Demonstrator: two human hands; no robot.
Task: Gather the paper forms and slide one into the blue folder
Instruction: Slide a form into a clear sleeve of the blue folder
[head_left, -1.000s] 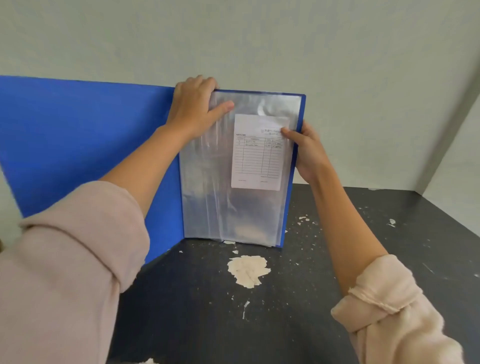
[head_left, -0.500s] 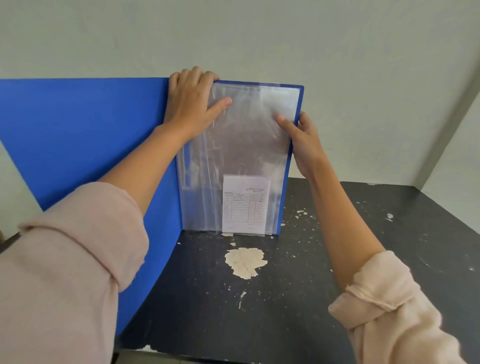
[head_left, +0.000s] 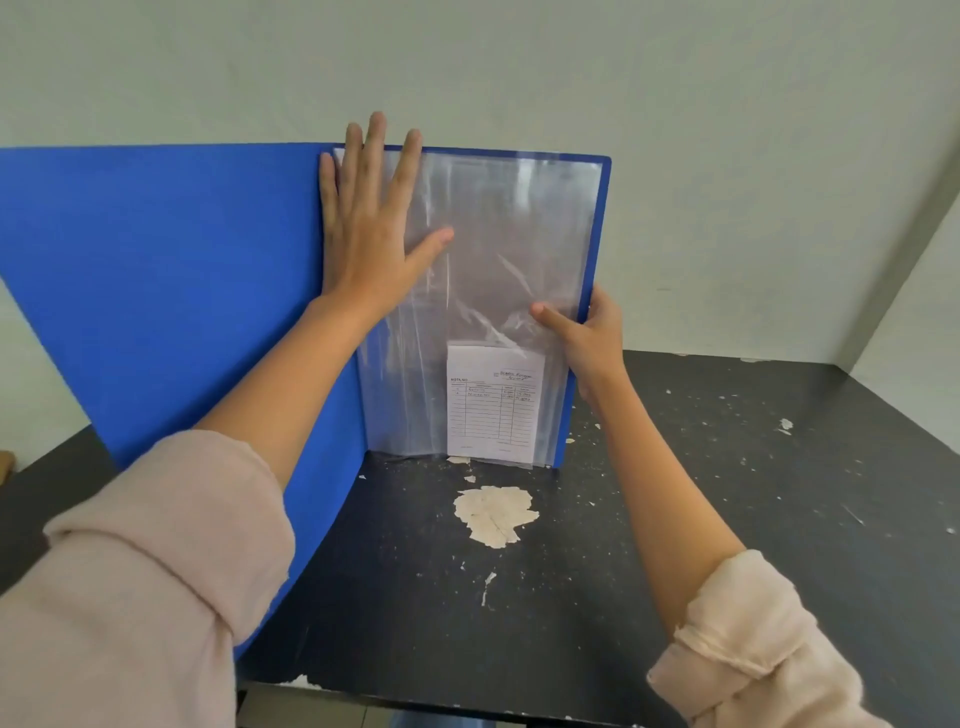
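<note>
The blue folder (head_left: 156, 291) stands open and upright on the dark table, its front cover swung out to the left. A clear plastic sleeve (head_left: 498, 239) faces me. One white paper form (head_left: 493, 405) with a printed table sits inside the sleeve at its bottom right corner. My left hand (head_left: 369, 228) lies flat with fingers spread against the sleeve's upper left, near the spine. My right hand (head_left: 587, 332) pinches the folder's right edge at mid height, thumb on the sleeve, fingers behind the back cover.
The dark table (head_left: 727, 493) has a pale patch of peeled paint (head_left: 493, 514) just in front of the folder and small flecks around it. A plain wall rises behind, with a corner at the far right. The table's near edge runs along the bottom.
The form dropped from the top of the sleeve to its bottom. My left hand opened flat against the sleeve. My right hand slid down the folder's right edge.
</note>
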